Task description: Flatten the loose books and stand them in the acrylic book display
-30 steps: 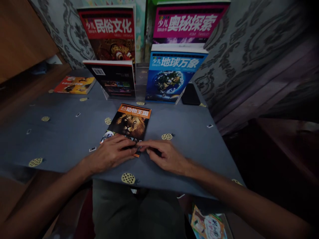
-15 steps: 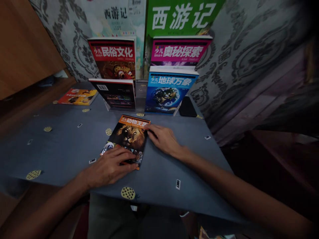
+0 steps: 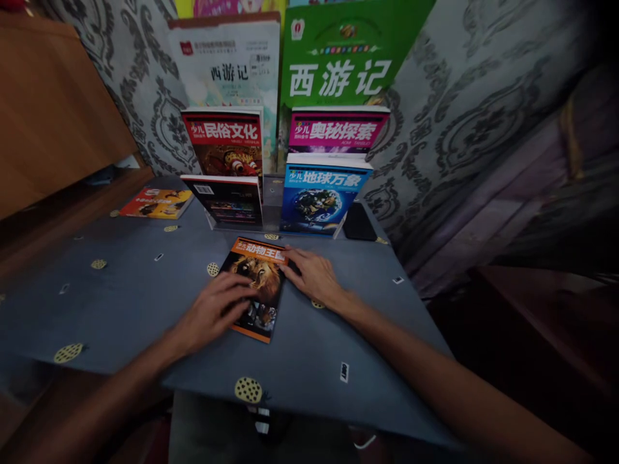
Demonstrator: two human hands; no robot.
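Note:
A book (image 3: 261, 277) with a lion on its dark cover and an orange title band lies flat on the grey-blue tablecloth (image 3: 300, 367). My left hand (image 3: 217, 309) is over its left side, fingers stretched across the cover and slightly blurred; part of the cover is hidden beneath them. Whether those fingers press on it I cannot tell. At the book's upper right edge, my right hand (image 3: 312, 274) rests with fingers extended, the fingertips touching the corner near the title. Neither hand grips the book.
Behind the book, a clear stand (image 3: 273, 216) holds upright books, among them a blue book with a globe (image 3: 316, 200), a red one (image 3: 227, 145) and a green one (image 3: 348, 58). A black phone (image 3: 358, 222) lies to the right, an orange-yellow book (image 3: 157, 203) at the left.
My left hand has moved up the cover from its lower edge, uncovering the bottom orange strip. My right hand stays at the upper right corner. The camera view has tilted upward.

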